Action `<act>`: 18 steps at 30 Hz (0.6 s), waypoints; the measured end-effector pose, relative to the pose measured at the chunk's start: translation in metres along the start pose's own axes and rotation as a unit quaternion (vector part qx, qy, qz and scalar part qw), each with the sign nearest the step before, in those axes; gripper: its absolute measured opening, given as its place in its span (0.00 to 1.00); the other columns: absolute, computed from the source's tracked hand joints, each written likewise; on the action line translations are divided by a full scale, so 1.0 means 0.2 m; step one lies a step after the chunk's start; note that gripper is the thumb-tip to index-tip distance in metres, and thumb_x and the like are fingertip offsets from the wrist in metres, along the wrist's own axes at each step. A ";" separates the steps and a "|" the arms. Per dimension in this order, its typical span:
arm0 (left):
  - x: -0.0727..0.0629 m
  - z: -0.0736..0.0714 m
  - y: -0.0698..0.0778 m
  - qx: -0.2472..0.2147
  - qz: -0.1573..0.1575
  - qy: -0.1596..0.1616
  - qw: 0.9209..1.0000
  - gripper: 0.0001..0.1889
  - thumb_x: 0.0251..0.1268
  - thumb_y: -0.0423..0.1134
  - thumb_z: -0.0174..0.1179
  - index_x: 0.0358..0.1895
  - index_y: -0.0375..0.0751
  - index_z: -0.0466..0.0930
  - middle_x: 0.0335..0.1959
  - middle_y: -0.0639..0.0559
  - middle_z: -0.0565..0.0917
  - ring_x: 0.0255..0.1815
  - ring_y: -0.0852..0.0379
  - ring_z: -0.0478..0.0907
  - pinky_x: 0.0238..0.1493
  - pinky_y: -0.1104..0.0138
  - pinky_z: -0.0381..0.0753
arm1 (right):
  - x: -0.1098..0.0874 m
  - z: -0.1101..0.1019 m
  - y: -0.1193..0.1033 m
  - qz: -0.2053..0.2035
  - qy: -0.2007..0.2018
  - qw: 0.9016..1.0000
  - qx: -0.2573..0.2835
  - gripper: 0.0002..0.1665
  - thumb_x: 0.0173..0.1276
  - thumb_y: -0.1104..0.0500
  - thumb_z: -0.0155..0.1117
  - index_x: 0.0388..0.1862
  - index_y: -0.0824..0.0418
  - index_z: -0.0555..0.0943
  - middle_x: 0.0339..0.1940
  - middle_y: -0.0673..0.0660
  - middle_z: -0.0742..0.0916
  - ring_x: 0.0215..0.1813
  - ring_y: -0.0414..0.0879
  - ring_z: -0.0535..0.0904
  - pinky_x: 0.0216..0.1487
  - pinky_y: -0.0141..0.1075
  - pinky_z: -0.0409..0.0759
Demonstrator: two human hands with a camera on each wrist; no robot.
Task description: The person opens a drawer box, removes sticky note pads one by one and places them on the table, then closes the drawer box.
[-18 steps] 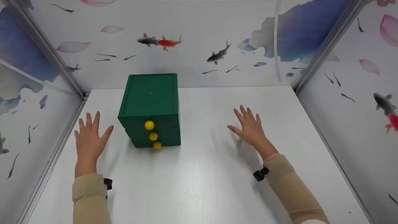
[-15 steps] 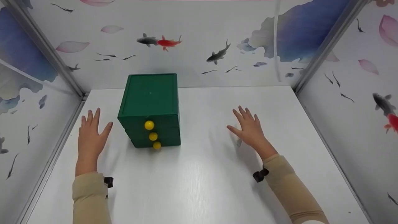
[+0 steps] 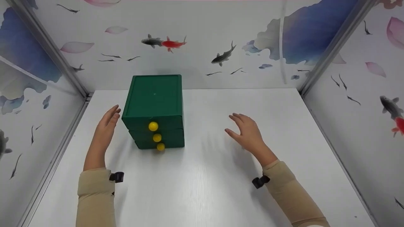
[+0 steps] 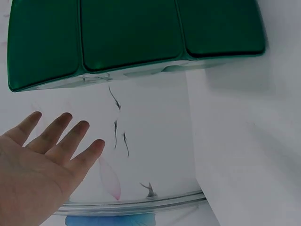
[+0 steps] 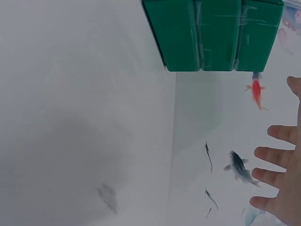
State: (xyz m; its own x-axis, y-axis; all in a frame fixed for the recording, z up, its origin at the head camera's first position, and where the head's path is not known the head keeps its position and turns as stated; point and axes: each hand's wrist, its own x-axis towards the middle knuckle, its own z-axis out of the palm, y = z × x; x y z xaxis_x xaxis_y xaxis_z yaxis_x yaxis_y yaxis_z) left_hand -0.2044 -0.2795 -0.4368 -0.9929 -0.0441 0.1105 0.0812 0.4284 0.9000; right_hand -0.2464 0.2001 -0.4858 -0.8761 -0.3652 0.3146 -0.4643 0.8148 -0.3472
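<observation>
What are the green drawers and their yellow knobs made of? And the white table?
The green drawers look like smooth, slightly glossy plastic: pale shiny streaks show on one side. The yellow knobs are shiny, perhaps plastic or painted wood; small bright glints show. The white table may be satin laminate, with faint grain lines in the glare.

Head view: bright, diffuse light; glare whitens the surface (image 3: 199,189) at 6 o'clock, with soft shadows near 5 and 8. Wrist views: dimmer, greyer; distortion bows the left's rail (image 4: 141,204) at 6 o'clock.
</observation>
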 end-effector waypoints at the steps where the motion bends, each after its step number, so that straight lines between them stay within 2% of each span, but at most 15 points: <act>1: 0.00 0.00 0.01 -0.016 -0.005 -0.011 1.000 0.35 0.78 0.59 0.40 0.78 0.43 0.49 0.76 0.40 0.55 0.75 0.40 0.51 0.70 0.42 0.51 | 0.00 0.00 -0.02 -0.003 -0.002 1.000 0.004 0.36 0.72 0.40 0.57 0.69 0.62 0.72 0.67 0.62 0.74 0.68 0.58 0.67 0.67 0.54 0.63; 5: 0.02 0.02 0.03 -0.068 -0.041 -0.047 0.996 0.37 0.78 0.59 0.41 0.78 0.40 0.46 0.77 0.40 0.52 0.75 0.41 0.51 0.71 0.46 0.52 | 0.00 0.03 -0.10 -0.010 -0.006 1.000 0.014 0.33 0.73 0.41 0.57 0.66 0.62 0.75 0.64 0.60 0.77 0.66 0.57 0.70 0.65 0.52 0.67; 11: 0.07 0.05 0.05 -0.085 -0.071 -0.073 0.991 0.38 0.78 0.57 0.42 0.79 0.41 0.41 0.78 0.42 0.47 0.77 0.43 0.47 0.73 0.48 0.49 | -0.01 0.09 -0.26 -0.030 -0.006 0.999 0.043 0.29 0.73 0.42 0.57 0.62 0.60 0.78 0.58 0.57 0.81 0.62 0.54 0.74 0.61 0.48 0.72; 18: 0.12 0.04 0.04 -0.103 -0.094 -0.089 0.986 0.37 0.78 0.55 0.42 0.79 0.42 0.38 0.79 0.41 0.45 0.77 0.42 0.45 0.73 0.48 0.49 | 0.00 0.21 -0.47 -0.056 -0.030 0.995 0.078 0.26 0.74 0.41 0.55 0.60 0.57 0.79 0.54 0.54 0.83 0.58 0.50 0.76 0.58 0.45 0.75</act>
State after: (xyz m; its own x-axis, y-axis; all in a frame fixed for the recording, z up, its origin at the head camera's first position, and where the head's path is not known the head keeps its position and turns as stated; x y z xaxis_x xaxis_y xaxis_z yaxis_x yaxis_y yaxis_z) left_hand -0.2281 -0.2694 -0.4302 -0.9903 0.0614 -0.1248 -0.1073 0.2337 0.9664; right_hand -0.2072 0.1050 -0.4902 -0.8219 -0.4793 0.3078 -0.5696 0.6900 -0.4466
